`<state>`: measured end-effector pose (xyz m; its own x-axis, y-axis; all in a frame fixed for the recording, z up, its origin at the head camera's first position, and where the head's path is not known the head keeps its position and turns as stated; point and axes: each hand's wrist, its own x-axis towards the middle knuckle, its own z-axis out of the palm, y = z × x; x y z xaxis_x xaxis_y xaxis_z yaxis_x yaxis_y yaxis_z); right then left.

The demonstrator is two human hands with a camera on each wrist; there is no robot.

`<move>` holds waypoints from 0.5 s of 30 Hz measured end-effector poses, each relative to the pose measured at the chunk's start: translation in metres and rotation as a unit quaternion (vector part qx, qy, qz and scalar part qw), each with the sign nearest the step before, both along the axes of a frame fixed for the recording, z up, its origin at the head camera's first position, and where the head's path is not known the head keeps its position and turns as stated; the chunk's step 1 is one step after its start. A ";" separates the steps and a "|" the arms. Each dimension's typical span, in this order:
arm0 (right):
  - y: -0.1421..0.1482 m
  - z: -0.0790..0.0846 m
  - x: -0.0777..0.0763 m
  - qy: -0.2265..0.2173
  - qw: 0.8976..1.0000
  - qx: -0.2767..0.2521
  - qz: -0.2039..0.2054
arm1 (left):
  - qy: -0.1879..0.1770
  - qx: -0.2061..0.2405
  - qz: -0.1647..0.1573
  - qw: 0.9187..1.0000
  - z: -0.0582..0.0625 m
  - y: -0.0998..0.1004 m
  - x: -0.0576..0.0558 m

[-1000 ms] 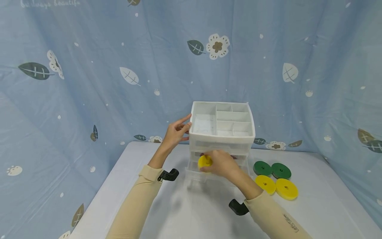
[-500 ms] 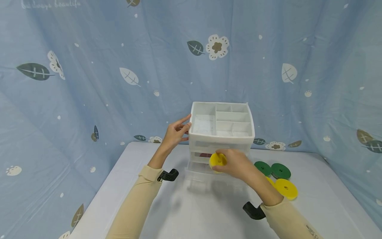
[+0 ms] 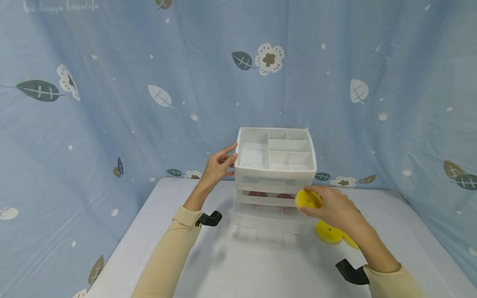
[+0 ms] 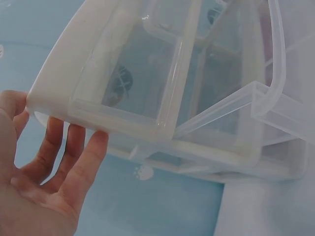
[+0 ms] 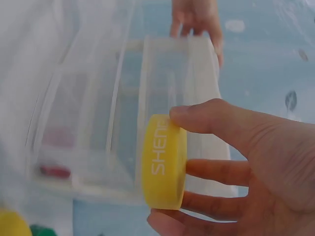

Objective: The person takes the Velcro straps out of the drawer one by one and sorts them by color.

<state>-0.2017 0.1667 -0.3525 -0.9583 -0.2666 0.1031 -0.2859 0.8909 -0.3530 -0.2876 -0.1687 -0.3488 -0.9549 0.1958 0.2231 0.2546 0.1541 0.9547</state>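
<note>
A small white drawer unit [image 3: 275, 170] with clear drawers and a divided top tray stands on the table. Its bottom drawer [image 3: 268, 225] is pulled out. My left hand [image 3: 217, 167] rests on the unit's left side; fingertips [image 4: 100, 140] touch the side edge in the left wrist view. Between thumb and fingers, my right hand [image 3: 335, 205] grips a thick yellow disc [image 3: 306, 200] with a centre hole, at the unit's right front. White letters mark the disc's rim in the right wrist view. Dark red round things [image 3: 257, 193] show through the unit's front.
More yellow discs [image 3: 329, 232] lie on the white table [image 3: 268, 269] to the right, partly hidden by my right arm. Behind them a green one [image 5: 43, 230] shows in the right wrist view's corner. A blue patterned curtain [image 3: 208, 82] hangs close behind the unit.
My right hand has moved right with the yellow disc, from before the left of the pulled-out drawer to the unit's right side. My left hand has stayed on the unit.
</note>
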 end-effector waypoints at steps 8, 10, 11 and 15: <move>0.043 -0.011 -0.001 -0.016 0.999 0.008 -0.045 | -0.010 0.002 0.005 1.000 0.001 0.000 0.000; 0.055 -0.016 -0.002 -0.023 0.998 0.014 -0.055 | -0.011 0.003 0.007 1.000 0.001 0.000 0.000; 0.061 -0.020 -0.003 -0.026 0.998 0.018 -0.060 | -0.010 0.003 0.007 1.000 0.001 0.000 0.001; 0.089 -0.038 -0.007 -0.048 0.994 0.034 -0.087 | -0.007 0.003 0.007 1.000 0.001 0.000 0.002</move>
<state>-0.2087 0.2552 -0.3907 -0.9950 -0.0997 -0.0046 -0.0934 0.9468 -0.3080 -0.2858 -0.1685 -0.3478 -0.9607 0.1818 0.2099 0.2382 0.1514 0.9593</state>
